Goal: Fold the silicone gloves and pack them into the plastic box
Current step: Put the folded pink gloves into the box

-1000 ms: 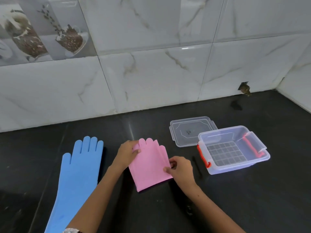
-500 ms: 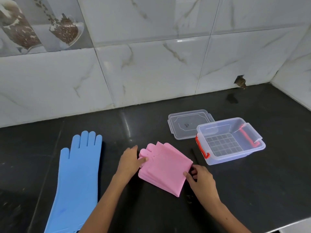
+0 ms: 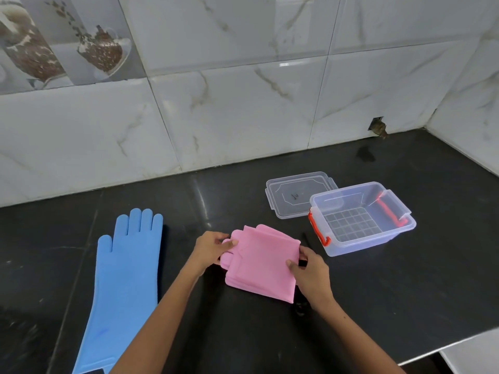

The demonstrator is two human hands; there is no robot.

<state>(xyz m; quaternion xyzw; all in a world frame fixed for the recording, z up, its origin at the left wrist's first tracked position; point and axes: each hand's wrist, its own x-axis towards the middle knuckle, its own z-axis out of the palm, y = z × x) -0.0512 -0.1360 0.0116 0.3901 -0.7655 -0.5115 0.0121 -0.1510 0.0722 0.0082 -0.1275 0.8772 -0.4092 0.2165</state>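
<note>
Both grips pinching folded pink glove (image 3: 260, 261): left hand (image 3: 209, 249) at fingertip end, right hand (image 3: 310, 271) at right edge. Fingertips pointing left. Blue glove (image 3: 127, 279) flat on worktop (image 3: 378, 306), long axis toward wall. Plastic box (image 3: 361, 218) open just right, lid (image 3: 294, 194) behind.

You have two long silicone gloves on the black stone counter (image 3: 405, 292): one blue glove (image 3: 127, 268) and one folded pink glove (image 3: 263, 265). You have one clear rectangular plastic box (image 3: 361, 218) with two red clip handles, and one clear flat plastic lid (image 3: 293, 194). Two bare hands count in view: one left hand (image 3: 209, 248), one right hand (image 3: 310, 273).
</note>
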